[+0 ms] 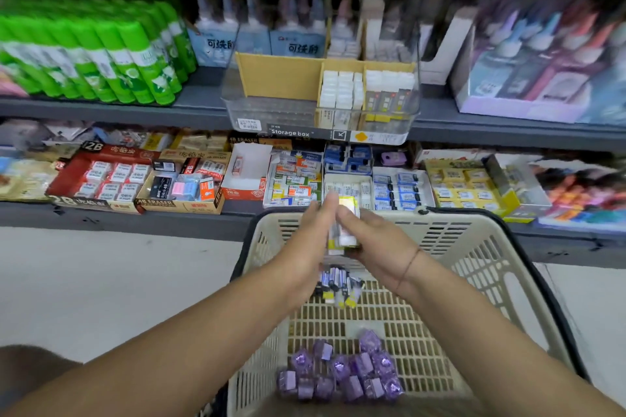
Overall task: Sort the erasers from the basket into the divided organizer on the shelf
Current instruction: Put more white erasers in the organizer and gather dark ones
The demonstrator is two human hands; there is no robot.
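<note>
Above the far end of the beige basket (pixel 481 247), my left hand (pixel 310 240) and my right hand (pixel 369 240) press together on a stack of white-and-yellow erasers (pixel 345 227). More grey-and-yellow erasers (pixel 338 284) lie on the basket floor beneath the hands. A pile of purple erasers (pixel 342 372) sits at the near end. On the upper shelf stands the clear divided organizer (pixel 271 112), labelled "Storage box". Its left compartment holds nothing, white erasers (pixel 340 88) fill the middle one, and grey-and-yellow erasers (pixel 389 95) fill the right one.
Green glue sticks (pixel 101 54) lie at the upper left of the shelf. Boxes of correction pens (pixel 257 34) stand behind the organizer. The lower shelf (pixel 135 217) holds several open eraser display boxes (pixel 183 183). Pale floor (pixel 101 281) lies left of the basket.
</note>
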